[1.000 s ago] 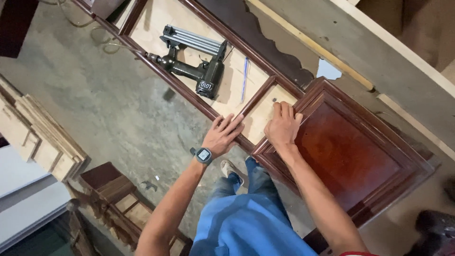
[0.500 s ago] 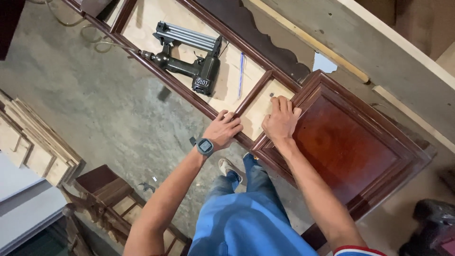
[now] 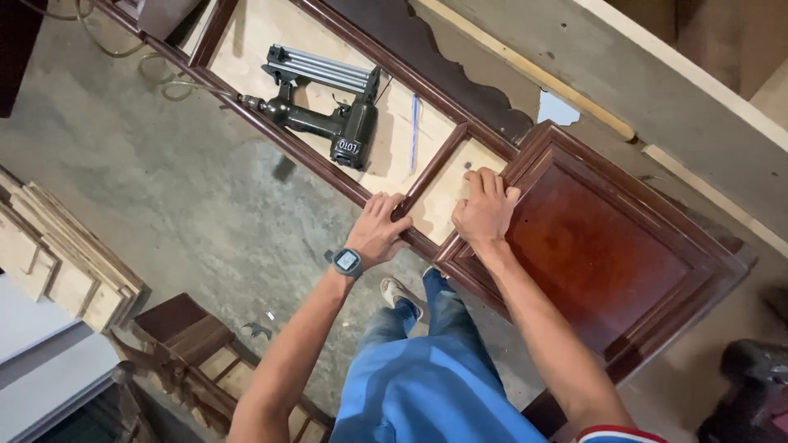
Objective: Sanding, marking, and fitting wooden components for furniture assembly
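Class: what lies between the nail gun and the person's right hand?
In the head view, a blue pen and a dark frame crossbar lie between nail gun and right hand.

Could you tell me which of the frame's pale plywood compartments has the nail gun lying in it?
The long compartment left of the short divider rail holds the nail gun; the small one between the hands holds none.

Two hands: left hand [image 3: 379, 231], right hand [image 3: 484, 210]; one wristwatch [image 3: 347, 262]. One nail gun [image 3: 324, 102], one blue pencil [image 3: 414, 131], one dark red raised door panel [image 3: 595, 250]. One long wooden frame [image 3: 316, 168]
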